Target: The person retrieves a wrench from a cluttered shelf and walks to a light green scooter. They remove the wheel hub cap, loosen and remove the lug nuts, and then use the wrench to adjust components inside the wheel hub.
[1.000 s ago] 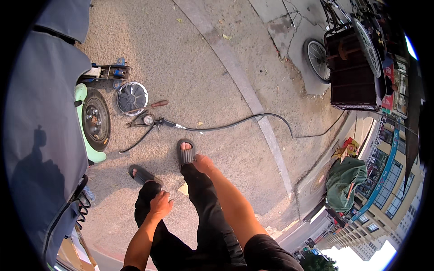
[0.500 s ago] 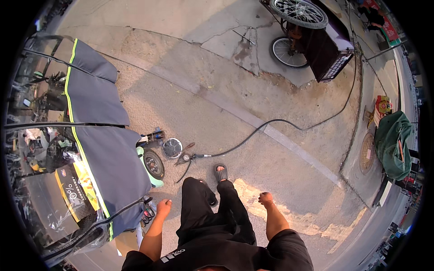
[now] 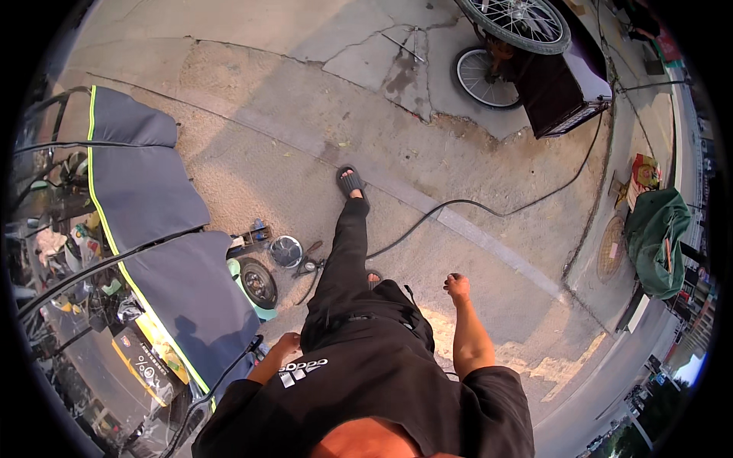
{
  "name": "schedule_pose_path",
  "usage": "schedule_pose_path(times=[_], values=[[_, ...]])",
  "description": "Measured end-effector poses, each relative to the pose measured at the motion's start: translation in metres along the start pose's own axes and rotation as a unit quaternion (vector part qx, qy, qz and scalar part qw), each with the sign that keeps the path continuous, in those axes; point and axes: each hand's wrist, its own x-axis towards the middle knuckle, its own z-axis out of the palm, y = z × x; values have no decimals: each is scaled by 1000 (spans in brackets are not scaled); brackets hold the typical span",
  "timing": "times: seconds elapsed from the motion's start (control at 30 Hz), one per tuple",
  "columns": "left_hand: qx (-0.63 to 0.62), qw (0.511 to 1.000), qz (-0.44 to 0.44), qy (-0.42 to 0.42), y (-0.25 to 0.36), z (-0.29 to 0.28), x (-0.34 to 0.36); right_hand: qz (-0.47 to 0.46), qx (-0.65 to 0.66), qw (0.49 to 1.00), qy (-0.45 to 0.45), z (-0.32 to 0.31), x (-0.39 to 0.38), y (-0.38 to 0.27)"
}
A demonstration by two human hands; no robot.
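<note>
My left hand (image 3: 287, 343) hangs beside my left thigh, partly hidden against the dark trousers; its fingers look curled and no object shows in it. Out to my right, over the pavement, is my right hand (image 3: 456, 285). Its fingers are bent inward, so whatever they hold, if anything, is hidden. Ahead of my left hand lies a small wheel with a black tyre (image 3: 258, 283) on a light green piece. Beside it are a round metal part (image 3: 286, 252) and a pressure gauge (image 3: 309, 266) on a black air hose (image 3: 458, 201).
A vehicle with a grey padded cover (image 3: 153, 187) and clear plastic sheeting stands at left. A dark red cargo tricycle (image 3: 561, 88) lies overturned at the far right, near a cross-shaped wrench (image 3: 408, 46). A green cloth-covered heap (image 3: 658, 240) and a manhole cover (image 3: 611, 248) are at right.
One sandalled foot has stepped forward past the hose fitting. My right hand has swung forward, while the left has drawn back against my thigh. The view has shifted and turned slightly.
</note>
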Motion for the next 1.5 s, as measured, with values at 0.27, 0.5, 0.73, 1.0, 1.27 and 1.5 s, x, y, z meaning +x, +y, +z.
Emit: schedule_pose_path(times=[0.27,0.5,0.73,1.0,1.27,1.5], values=[[142,864,300,378,491,-182,-41,-97,20,995,-25,3,66,-284],[32,897,403,180,745,-173,-122,-291,-171,936,97,14,136,-453],[208,921,199,263,743,-227,-2,-177,-149,971,54,20,258,-628],[204,935,137,258,927,-291,53,-61,-158,986,10,95,429,-757],[247,867,400,164,1281,-236,264,57,-179,982,-9,187,608,-821],[313,733,561,225,1443,-172,483,-43,-272,945,178,228,799,-822]])
